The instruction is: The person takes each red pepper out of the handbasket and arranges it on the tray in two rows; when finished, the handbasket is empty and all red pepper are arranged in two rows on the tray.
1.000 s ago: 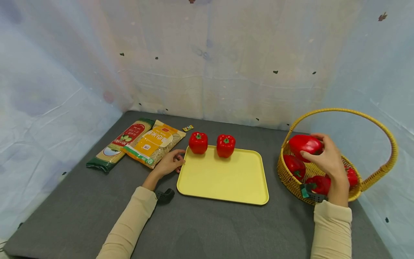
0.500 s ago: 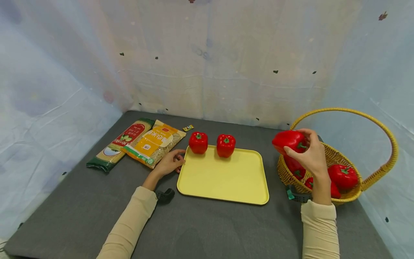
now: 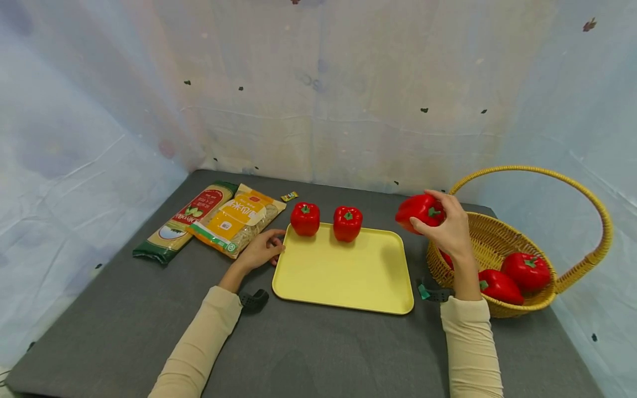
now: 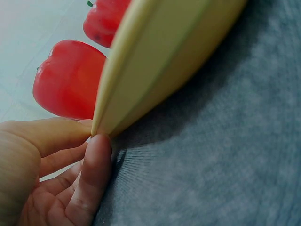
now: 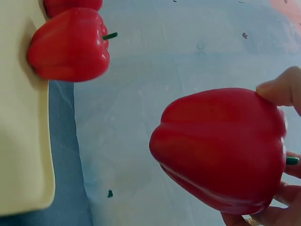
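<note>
My right hand (image 3: 450,224) grips a red bell pepper (image 3: 417,211) in the air, between the tray's far right corner and the basket. In the right wrist view, thumb and fingers lie around the stem end of this pepper (image 5: 221,148). At the yellow tray's (image 3: 343,276) left edge, my left hand (image 3: 260,251) pinches the rim (image 4: 106,113) between thumb and finger. Two more red bell peppers, a left one (image 3: 305,219) and a right one (image 3: 347,224), stand upright along the tray's far side. Part of the held pepper is hidden by my fingers.
A yellow wicker basket (image 3: 490,232) with a tall arched handle (image 3: 534,169) stands at the right, holding several red peppers (image 3: 526,272). Left of the tray lie a yellow food bag (image 3: 239,221) and a green-ended packet (image 3: 186,221). A small yellow wrapper (image 3: 289,197) lies behind.
My right hand has lifted the bell pepper out over the basket's rim and carried it left towards the tray, turning its stem end towards the palm. The left hand has stayed put.
</note>
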